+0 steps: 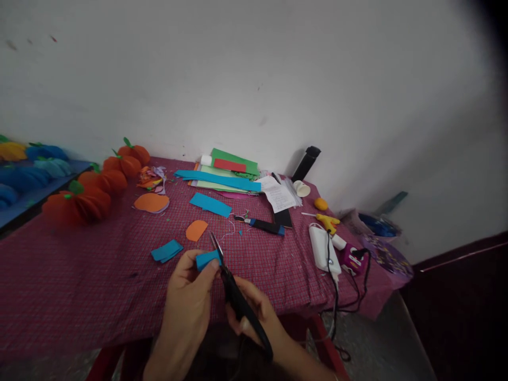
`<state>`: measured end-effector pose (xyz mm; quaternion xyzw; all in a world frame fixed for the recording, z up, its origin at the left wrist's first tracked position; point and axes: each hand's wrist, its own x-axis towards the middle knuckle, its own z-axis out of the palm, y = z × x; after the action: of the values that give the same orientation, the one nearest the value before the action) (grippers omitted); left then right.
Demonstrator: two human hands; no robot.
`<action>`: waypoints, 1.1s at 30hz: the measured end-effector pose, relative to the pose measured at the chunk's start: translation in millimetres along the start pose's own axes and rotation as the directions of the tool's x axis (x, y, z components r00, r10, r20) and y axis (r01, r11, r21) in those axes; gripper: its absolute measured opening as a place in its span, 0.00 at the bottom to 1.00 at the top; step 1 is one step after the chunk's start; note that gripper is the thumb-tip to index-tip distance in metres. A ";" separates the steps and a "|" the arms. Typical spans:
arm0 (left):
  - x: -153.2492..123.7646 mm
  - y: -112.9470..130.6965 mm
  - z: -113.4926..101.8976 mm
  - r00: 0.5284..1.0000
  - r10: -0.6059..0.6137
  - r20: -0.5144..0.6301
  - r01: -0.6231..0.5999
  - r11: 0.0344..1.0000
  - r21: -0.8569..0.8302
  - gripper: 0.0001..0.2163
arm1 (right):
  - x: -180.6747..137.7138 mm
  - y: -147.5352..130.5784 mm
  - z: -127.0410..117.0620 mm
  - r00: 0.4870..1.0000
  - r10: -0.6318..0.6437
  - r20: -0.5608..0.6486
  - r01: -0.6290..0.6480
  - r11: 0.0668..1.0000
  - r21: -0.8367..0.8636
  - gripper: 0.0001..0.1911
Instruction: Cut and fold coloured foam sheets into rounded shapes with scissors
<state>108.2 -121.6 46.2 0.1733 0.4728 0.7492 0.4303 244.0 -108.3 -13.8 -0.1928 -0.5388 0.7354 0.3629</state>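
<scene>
My left hand (188, 296) pinches a small folded piece of blue paper (207, 259) between thumb and fingers. My right hand (254, 309) grips the black handles of a pair of scissors (234, 291). The slightly parted blades point away from me, right beside the blue paper's right edge; whether they touch it I cannot tell. On the cloth to the left lies another folded stack of blue paper (167, 251). An orange paper cutout (196, 230) rests just beyond my hands, and a flat blue strip (210, 204) lies behind it.
Orange paper pumpkins (77, 203) line the left side. Coloured sheets (234, 164) are piled against the wall. A blue-black handled tool (266, 226), a yellow glue gun (327, 221), a white power strip (323, 248) with black cords and a black bottle (306, 164) occupy the right.
</scene>
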 end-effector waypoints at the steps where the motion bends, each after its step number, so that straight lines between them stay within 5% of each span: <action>1: -0.1 0.7 1.0 1.000 -0.005 0.001 0.005 1.000 -0.008 0.10 | -0.1 -1.7 1.4 1.000 0.007 -0.002 -0.007 1.000 -0.003 0.41; 20: 3.4 6.3 2.6 0.995 -0.083 0.049 0.084 0.996 -0.014 0.11 | -6.6 -7.4 -3.4 1.000 -0.009 -0.012 0.009 1.000 -0.017 0.37; 33: 5.0 5.3 5.9 0.969 -0.155 0.195 0.147 0.988 0.052 0.07 | -22.8 -18.6 -24.3 1.000 0.023 -0.014 -0.024 0.997 -0.077 0.31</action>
<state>106.8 -115.2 52.9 0.2184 0.4532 0.6843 0.5278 281.5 -106.4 -7.3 -0.2176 -0.5622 0.7170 0.3499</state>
